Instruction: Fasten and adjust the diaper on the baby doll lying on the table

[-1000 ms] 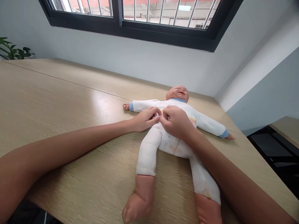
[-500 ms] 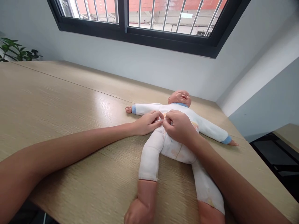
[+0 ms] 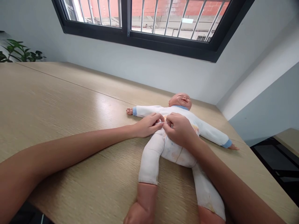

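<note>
"Grip?"
"Left hand [image 3: 148,126] and right hand [image 3: 181,128] both pinching white material [image 3: 174,150] at the doll's [image 3: 191,117] waist. Exact edge hidden."
"Doll where?"
"Face-up on the table [image 3: 98,174], head [image 3: 179,101] at my one o'clock."
"Risk?"
"My pull being uneven: could skew the material, maybe tear it. Tugging hard toward six could drag the doll."

bare left arm [image 3: 77,148], slender bare right forearm [image 3: 224,171], slim wrists [image 3: 132,131], bare left hand [image 3: 148,125], bare right hand [image 3: 180,129]
</note>
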A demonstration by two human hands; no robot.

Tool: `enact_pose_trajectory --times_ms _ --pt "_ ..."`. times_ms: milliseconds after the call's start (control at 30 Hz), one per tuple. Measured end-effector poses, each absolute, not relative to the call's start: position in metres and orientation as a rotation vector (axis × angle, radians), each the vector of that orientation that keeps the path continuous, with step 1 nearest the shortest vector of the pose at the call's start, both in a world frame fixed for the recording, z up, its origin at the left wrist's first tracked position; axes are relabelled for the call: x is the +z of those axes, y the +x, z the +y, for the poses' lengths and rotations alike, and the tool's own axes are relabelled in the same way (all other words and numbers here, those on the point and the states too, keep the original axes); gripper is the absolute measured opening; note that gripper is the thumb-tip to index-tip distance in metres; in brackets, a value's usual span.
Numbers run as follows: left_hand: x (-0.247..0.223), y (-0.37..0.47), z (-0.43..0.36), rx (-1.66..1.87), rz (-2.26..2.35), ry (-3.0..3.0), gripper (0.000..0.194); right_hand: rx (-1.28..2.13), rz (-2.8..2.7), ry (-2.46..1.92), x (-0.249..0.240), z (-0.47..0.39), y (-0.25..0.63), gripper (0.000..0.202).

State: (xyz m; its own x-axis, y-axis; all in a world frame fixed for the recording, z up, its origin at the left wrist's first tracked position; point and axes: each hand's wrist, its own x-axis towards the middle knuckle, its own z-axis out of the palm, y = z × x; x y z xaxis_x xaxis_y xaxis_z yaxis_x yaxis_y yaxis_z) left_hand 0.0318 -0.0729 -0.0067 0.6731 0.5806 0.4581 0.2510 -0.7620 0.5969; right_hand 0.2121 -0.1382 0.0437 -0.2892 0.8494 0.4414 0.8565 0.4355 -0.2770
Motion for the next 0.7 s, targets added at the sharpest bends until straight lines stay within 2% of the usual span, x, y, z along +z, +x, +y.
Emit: enact_pose_trajectory --times_ms 700 --pt "-0.0060 0.0315 -0.0740 0.871 0.663 2.378 0.025 0.005 -2.173 -1.396 0.0439 -0.1332 0.2181 0.031"
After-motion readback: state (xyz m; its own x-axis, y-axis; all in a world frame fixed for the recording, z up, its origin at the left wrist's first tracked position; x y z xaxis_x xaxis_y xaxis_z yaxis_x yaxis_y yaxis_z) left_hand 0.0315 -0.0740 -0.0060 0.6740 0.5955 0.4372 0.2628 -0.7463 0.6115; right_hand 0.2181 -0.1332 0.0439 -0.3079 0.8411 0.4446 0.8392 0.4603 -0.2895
